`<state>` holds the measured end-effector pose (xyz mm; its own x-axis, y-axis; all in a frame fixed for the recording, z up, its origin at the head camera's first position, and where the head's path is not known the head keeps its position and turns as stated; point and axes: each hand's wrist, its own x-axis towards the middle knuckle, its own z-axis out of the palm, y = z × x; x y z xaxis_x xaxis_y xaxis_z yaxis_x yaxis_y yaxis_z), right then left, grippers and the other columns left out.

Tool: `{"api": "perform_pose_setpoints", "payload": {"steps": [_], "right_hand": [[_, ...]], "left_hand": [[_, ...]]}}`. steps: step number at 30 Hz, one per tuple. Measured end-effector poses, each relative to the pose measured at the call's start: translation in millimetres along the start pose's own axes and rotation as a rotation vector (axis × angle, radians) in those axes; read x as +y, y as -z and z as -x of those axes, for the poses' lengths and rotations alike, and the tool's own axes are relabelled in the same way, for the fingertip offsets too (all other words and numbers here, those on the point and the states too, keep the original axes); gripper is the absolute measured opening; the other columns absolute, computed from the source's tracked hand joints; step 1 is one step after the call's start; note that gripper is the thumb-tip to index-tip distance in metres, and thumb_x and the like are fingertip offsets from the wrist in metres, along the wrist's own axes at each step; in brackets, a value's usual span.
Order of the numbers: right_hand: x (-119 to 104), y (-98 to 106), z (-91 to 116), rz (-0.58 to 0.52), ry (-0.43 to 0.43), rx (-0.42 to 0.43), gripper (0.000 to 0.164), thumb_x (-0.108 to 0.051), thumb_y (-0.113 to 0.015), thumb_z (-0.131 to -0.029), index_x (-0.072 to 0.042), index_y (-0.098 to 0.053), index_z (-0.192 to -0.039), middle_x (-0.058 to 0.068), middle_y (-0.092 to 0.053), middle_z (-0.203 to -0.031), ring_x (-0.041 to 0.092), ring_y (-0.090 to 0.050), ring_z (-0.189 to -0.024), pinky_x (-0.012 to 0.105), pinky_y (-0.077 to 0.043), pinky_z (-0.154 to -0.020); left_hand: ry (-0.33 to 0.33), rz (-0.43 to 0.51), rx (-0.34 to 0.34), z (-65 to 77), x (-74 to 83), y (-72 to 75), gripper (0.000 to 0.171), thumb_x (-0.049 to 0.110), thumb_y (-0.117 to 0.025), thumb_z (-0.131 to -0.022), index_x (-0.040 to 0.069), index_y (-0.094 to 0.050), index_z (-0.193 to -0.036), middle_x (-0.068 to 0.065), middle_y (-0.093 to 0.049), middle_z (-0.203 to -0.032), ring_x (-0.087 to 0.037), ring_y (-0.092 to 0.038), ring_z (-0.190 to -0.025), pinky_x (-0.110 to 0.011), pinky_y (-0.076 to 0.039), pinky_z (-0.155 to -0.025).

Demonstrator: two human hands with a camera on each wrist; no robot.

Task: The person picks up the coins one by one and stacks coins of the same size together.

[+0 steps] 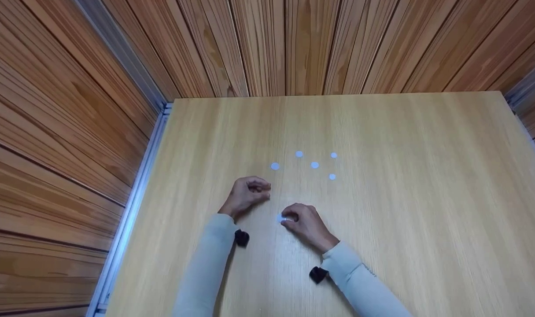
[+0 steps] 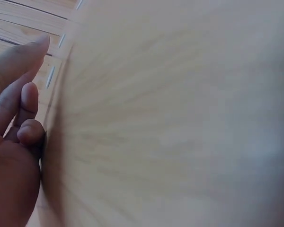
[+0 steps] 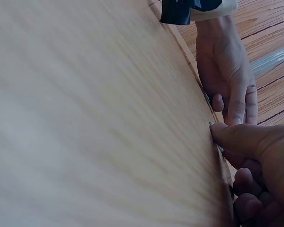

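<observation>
Low over the wooden table (image 1: 404, 185), the right hand (image 1: 309, 224) pinches a small flat white disc (image 1: 280, 218) by its edge, between thumb and index finger. In the right wrist view the right thumb (image 3: 244, 140) covers most of that disc. The left hand (image 1: 248, 193) rests on its side at the table, a little farther forward and to the left, its fingers loosely bent. Nothing shows between the left fingertips in the left wrist view, where the ring and little fingers curl in toward the palm.
Several more white discs lie flat beyond the hands, among them a left one (image 1: 274, 166), a middle one (image 1: 315, 165) and a right one (image 1: 332, 176). Wood-plank walls (image 1: 267, 48) rise behind and at the sides. A metal rail (image 1: 133, 198) borders the left table edge.
</observation>
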<state>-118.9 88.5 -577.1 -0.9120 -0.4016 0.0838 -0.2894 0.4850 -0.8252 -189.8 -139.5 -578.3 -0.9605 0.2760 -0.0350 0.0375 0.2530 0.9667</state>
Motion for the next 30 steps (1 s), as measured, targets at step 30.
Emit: {"api": "perform_pose_setpoints", "payload": {"steps": [30], "right_hand": [[2,-1,0,-0.016,-0.02,-0.015,0.013,-0.009,-0.078,-0.087,-0.008,-0.075,-0.099,-0.001,-0.07,-0.096,0.012,-0.061,-0.083,0.028,-0.049,-0.073]], "left_hand": [[0.064,-0.021,0.084,-33.7,-0.8,10.9,0.022,0.001,-0.081,-0.081,0.003,-0.075,-0.102,-0.006,-0.075,-0.099,-0.016,-0.068,-0.087,-0.025,-0.051,-0.075]]}}
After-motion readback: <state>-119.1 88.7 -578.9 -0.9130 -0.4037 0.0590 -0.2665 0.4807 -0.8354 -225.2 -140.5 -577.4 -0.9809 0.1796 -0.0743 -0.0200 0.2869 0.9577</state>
